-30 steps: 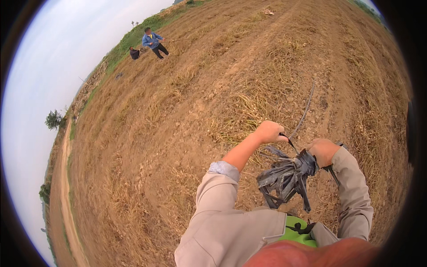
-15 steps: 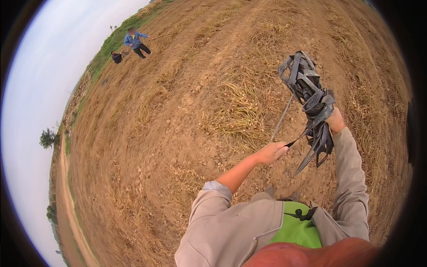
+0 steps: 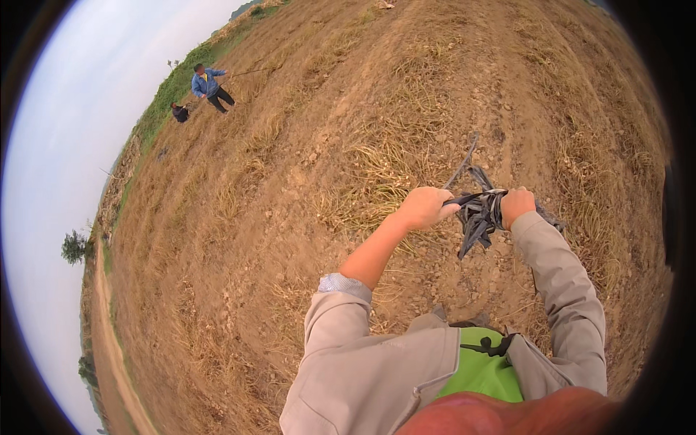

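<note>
A bundle of flat black plastic tape is held in front of me, its loose loops hanging below my hands. My right hand is closed round the gathered tape. To its left, my left hand grips a strand that runs taut across to the right hand. One grey length of tape sticks out beyond the bundle, above the soil. Most of the bundle's far part is hidden behind my right hand and sleeve.
Dry, flattened plants lie in rows over brown soil. At the far left a person in a blue jacket stands holding a long thin thing, beside a second person in dark clothes low to the ground. A dirt track runs along the left.
My right hand has come lower and leftward, and the bundle has swung down from upright. My left hand has risen, bringing both hands to about the same height.
</note>
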